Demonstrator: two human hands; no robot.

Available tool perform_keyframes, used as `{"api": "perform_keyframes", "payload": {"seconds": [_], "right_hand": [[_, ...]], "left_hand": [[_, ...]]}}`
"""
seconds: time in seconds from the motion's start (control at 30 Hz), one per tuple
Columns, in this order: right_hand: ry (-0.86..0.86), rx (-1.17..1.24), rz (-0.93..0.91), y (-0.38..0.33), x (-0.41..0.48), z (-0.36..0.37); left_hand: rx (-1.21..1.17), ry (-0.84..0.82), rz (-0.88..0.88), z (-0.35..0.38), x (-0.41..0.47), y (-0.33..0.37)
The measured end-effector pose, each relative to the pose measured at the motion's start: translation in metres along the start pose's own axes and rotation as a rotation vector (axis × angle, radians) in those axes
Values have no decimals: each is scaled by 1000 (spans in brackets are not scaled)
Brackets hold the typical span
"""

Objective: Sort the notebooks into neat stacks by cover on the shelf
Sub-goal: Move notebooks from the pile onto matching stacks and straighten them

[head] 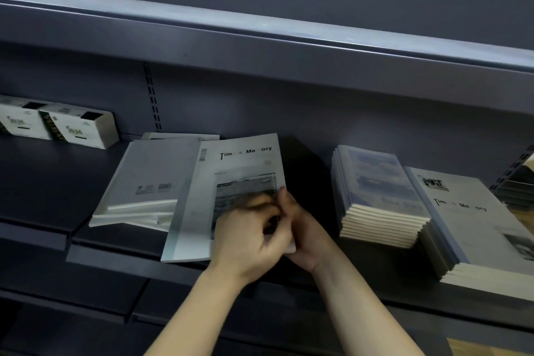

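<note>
My left hand (248, 237) and right hand (303, 235) curl together round the lower right corner of the Time & Memory notebook (239, 162), which lies askew on a loose pile (150, 170) on the shelf (43, 182). Light, floppy and slick, I judge; best lifted by both long edges.

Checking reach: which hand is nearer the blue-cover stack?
Right. The right hand sits just left of the blue-cover stack; the left hand is farther left, over the notebook.
</note>
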State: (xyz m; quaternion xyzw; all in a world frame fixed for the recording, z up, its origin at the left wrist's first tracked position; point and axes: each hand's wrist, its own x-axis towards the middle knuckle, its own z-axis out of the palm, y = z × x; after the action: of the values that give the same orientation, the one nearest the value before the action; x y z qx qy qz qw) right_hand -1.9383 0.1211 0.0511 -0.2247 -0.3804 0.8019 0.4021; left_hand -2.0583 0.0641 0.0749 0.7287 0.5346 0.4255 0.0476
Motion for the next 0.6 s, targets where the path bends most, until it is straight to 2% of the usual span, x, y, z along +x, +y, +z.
{"api": "perform_keyframes", "payload": {"seconds": [0.07,0.13,0.23,0.4,0.6], "right_hand": [[8,-140,16,-4,-3,-5],[10,-321,63,-7,-5,-9],[78,-550,110,-10,-7,-10],[256,-818,-140,-26,-14,-15],[430,-849,-357,-61,-34,-33]], "left_hand": [[-72,135,-71,2,1,-5],[-132,199,-161,2,3,-10],[-40,133,-206,-1,4,-17],[252,-6,-213,-7,7,-24],[271,-55,-225,3,6,-25]]}}
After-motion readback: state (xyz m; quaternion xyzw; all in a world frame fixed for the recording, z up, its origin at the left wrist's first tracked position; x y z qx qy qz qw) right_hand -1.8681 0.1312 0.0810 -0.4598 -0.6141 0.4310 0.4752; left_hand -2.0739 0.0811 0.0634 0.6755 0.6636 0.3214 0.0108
